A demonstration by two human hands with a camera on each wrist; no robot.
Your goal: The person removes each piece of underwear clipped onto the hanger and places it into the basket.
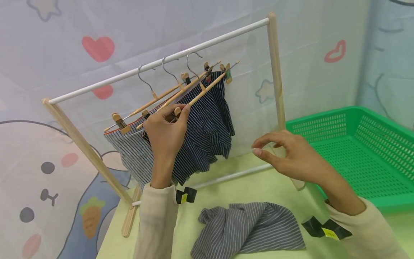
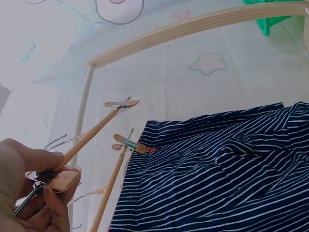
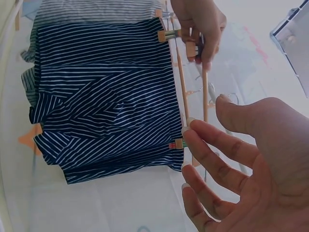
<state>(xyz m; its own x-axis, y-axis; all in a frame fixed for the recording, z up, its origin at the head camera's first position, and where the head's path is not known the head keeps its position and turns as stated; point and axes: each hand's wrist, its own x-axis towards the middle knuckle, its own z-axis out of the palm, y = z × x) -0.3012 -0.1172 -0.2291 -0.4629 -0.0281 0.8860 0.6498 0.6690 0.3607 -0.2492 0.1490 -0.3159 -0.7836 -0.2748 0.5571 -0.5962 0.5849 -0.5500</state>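
Observation:
My left hand (image 1: 166, 135) pinches the near clip (image 2: 65, 181) of the front wooden hanger (image 1: 211, 85). Its far clip (image 2: 121, 104) has no cloth in it in the left wrist view. Beside it, a second hanger (image 2: 108, 193) carries navy striped shorts (image 2: 207, 179), clipped at the waist. Light grey striped shorts (image 1: 130, 151) hang from the hanger furthest left. To the right of the rack, my right hand (image 1: 288, 154) is held in the air, fingers loosely curved around nothing. Below lies a crumpled grey striped garment (image 1: 249, 228).
The hangers hook over the white rail (image 1: 226, 36) of a small rack with wooden posts (image 1: 275, 79). A green plastic basket (image 1: 352, 205) stands at the right on the pale green table (image 1: 191, 219). Behind is a printed curtain (image 1: 226, 18).

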